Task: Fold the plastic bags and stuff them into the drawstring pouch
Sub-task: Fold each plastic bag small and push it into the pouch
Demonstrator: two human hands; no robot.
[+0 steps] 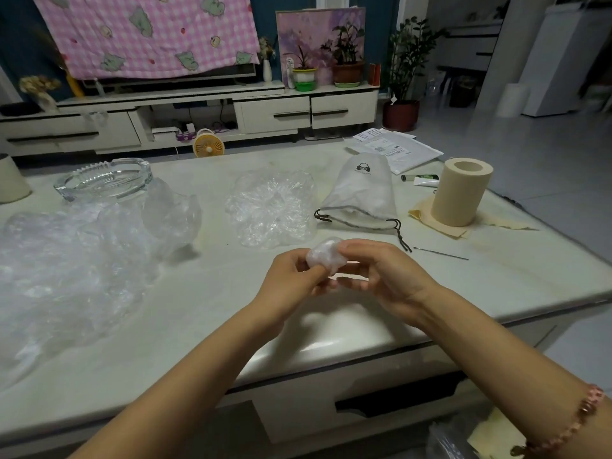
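A small, tightly folded clear plastic bag sits between both hands above the table's front middle. My left hand pinches its left side with thumb and fingers. My right hand grips its right side, fingers curled over the top. The white drawstring pouch lies flat behind my hands, mouth toward me, black cords trailing. A crumpled clear bag lies left of the pouch. A large heap of clear bags covers the table's left part.
A glass ashtray stands at the back left. A roll of beige paper stands at the right on a cloth, a tube and papers behind it. A thin metal rod lies right of the pouch cords. The table edge runs below my wrists.
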